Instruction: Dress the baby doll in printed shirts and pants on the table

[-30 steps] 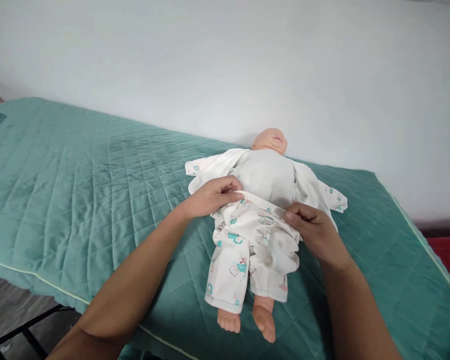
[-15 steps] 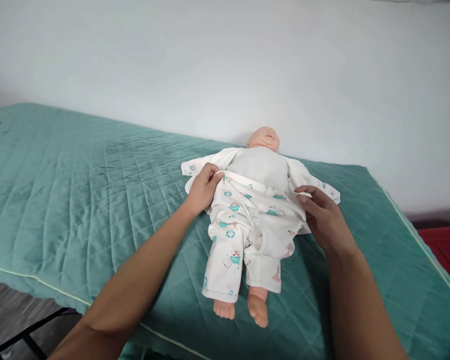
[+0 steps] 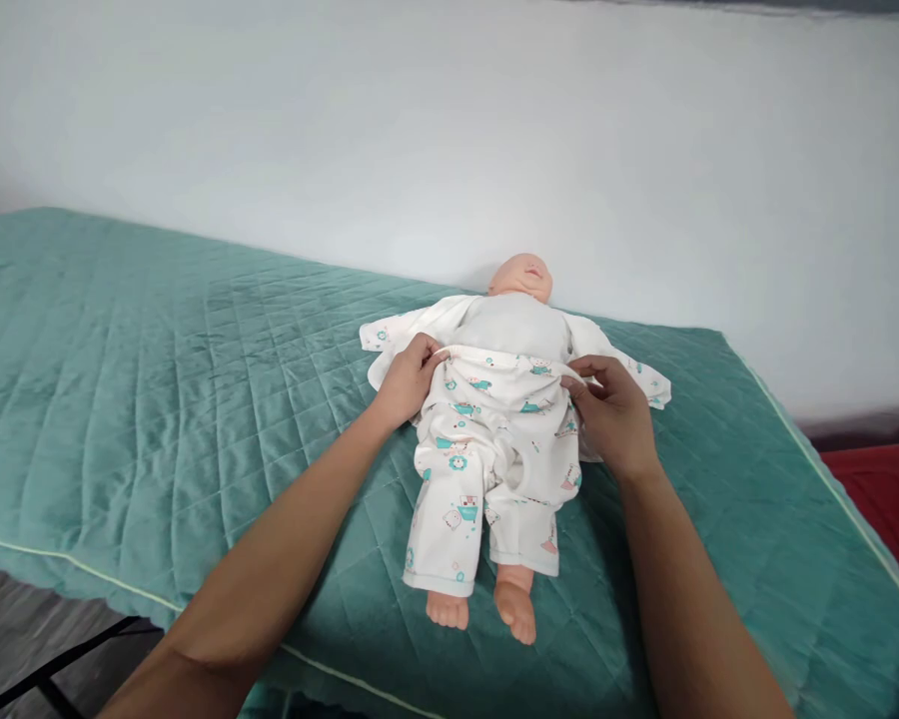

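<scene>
A baby doll (image 3: pixel 522 277) lies on its back, its bare feet toward me. White baby pants (image 3: pixel 460 499) with a teal and pink print cover its legs up to the belly. My left hand (image 3: pixel 412 377) pinches the waistband at its left end. At the waistband's right end, my right hand (image 3: pixel 610 411) grips the cloth between thumb and fingers. A white top (image 3: pixel 441 318) with printed sleeves lies spread beneath the doll's torso, open at the front over the pale chest.
A green quilted cover (image 3: pixel 195 399) with light piping lies over the bed. Behind it rises a white wall (image 3: pixel 330 120). Something red (image 3: pixel 880 499) stands beyond the right edge, and a black metal frame (image 3: pixel 67 659) is low at the left.
My right hand has moved inward to the left and slightly up, bringing the right side of the waistband closer to the doll's waist. My left hand has stayed nearly in place.
</scene>
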### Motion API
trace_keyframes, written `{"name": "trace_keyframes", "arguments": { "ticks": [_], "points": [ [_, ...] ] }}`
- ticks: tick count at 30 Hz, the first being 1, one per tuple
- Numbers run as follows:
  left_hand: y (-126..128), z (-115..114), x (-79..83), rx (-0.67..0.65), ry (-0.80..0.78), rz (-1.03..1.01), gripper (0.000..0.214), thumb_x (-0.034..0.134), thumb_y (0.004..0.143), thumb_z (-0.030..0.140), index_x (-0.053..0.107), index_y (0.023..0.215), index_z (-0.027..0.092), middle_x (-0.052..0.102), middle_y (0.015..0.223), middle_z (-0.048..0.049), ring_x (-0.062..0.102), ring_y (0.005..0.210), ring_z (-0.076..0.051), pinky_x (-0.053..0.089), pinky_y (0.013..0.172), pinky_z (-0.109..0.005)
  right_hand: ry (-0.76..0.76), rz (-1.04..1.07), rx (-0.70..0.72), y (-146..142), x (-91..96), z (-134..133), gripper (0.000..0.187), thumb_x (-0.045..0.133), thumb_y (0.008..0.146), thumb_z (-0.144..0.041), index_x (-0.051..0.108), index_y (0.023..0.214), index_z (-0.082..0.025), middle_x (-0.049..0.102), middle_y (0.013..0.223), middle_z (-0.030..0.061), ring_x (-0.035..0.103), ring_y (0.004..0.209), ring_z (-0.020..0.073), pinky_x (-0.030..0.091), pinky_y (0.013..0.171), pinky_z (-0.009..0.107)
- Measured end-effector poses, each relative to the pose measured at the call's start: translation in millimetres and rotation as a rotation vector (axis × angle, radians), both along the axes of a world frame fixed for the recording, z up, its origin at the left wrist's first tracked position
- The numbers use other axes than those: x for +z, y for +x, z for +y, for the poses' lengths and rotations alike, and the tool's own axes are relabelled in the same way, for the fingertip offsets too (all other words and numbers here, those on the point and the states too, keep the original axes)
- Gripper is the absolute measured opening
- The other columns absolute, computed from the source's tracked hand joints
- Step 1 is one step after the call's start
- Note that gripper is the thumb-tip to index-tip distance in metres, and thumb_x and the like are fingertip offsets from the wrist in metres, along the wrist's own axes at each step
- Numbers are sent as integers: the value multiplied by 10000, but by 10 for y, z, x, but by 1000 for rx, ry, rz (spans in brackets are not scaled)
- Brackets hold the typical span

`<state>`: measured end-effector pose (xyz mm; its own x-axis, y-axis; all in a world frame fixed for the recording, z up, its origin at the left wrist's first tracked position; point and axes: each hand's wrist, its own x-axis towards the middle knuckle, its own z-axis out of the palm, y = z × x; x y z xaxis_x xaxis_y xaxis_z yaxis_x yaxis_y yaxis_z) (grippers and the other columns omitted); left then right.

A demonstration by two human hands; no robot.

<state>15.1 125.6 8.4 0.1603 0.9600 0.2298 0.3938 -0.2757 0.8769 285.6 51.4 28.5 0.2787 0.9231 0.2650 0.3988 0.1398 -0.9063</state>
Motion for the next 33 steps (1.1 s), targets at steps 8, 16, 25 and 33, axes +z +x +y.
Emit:
{"name": "trace_keyframes", "arguments": {
  "ticks": [8,16,25,33],
  "points": [
    [5,-3,11,-69,62,333,74,486,947,237,554,963,213,665,793,-23,590,744,-197,379,658,-292,-216,-313,-78,2,27,-54,144,606,829,-357,595,920,-246,660,869,3,596,674,163,447,687,320],
    [85,99,207,-204,-30,699,168,516,846,142,654,940,161,735,1093,-154,675,985,-262,464,775,-312,-399,-531,-130,2,15,-22,206,535,789,-245,538,995,-247,698,1009,72,644,857,255,433,715,353],
    [56,313,355,-437,-315,411,133,611,596,52,635,660,166,691,621,-57,651,555,-223,470,547,-301,-431,-253,-33,134,-45,6,289,644,747,-338,641,1014,-226,733,1094,90,669,1003,289,485,830,389],
    [-39,281,218,-537,-314,0,242,632,572,95,695,788,183,728,789,-30,675,783,-228,527,705,-309,-352,160,58,91,-77,-52,304,688,745,-358,720,1028,-248,768,944,17,683,851,238,494,655,309]
  ]
}}
